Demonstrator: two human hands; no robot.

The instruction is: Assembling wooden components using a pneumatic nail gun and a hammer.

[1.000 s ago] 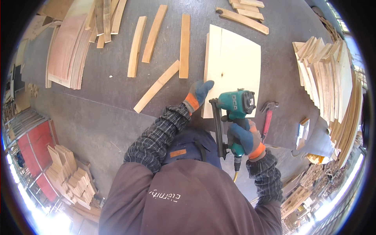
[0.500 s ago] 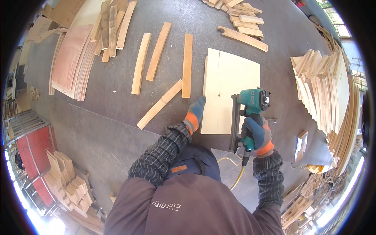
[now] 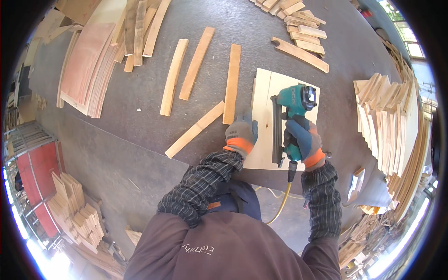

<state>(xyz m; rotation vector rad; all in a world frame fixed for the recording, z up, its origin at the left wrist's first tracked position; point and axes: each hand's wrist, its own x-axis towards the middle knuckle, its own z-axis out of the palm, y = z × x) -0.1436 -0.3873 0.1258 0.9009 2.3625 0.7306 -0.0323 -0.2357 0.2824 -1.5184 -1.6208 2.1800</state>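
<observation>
My right hand, in a grey-blue glove with an orange cuff, is closed round the handle of a teal and black nail gun. The nail gun is held over a pale wooden board, hiding part of it. At the board's left edge is my left hand, gloved alike, its thumb apart and its other fingers partly blurred. Just beside its fingers is the near end of an upright wooden slat. Another slat lies slanted to the left of that hand.
Two more slats lie farther left on the dark table. Stacked panels stand at far left, piled wood pieces at the back, and a tall wood stack at right. A yellow hose trails from the nail gun.
My left hand has shifted right and turned, its fingers now beside the slat's end. The nail gun has moved up over the board. The tabletop things sit a little differently in the view.
</observation>
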